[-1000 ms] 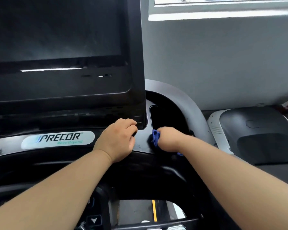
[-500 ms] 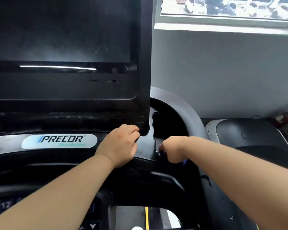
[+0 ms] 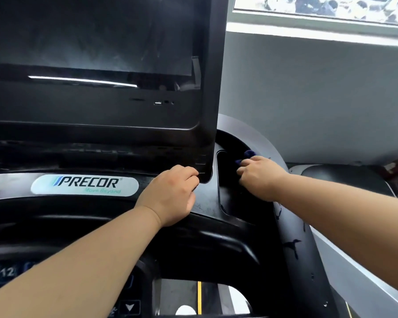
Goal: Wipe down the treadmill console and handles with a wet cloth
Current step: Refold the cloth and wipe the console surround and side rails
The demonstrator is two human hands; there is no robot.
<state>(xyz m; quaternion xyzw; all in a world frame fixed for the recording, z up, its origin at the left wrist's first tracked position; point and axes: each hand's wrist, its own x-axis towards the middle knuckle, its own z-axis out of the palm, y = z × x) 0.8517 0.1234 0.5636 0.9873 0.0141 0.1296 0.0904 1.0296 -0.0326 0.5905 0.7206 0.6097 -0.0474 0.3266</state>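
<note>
The black treadmill console (image 3: 101, 152) fills the left, with a dark screen above and a white PRECOR badge (image 3: 84, 185) below. My right hand (image 3: 260, 176) grips a blue cloth (image 3: 246, 156) inside the dark recessed tray (image 3: 226, 203) to the right of the screen; only a small bunch of cloth shows past my fingers. My left hand (image 3: 172, 193) rests with curled fingers on the console ledge, at the screen's lower right corner. The grey curved side arm (image 3: 267, 143) wraps round the tray.
A grey wall and a window sill (image 3: 319, 31) stand behind. Another treadmill's grey hood (image 3: 345, 177) sits at the right. Control buttons (image 3: 129, 307) and a lit number panel (image 3: 7, 271) lie low on the left. The belt with a yellow line (image 3: 199, 297) shows below.
My right hand has moved farther up and back in the tray with the cloth, which shows again above the fingers. The left hand has stayed put. The view has tilted up.
</note>
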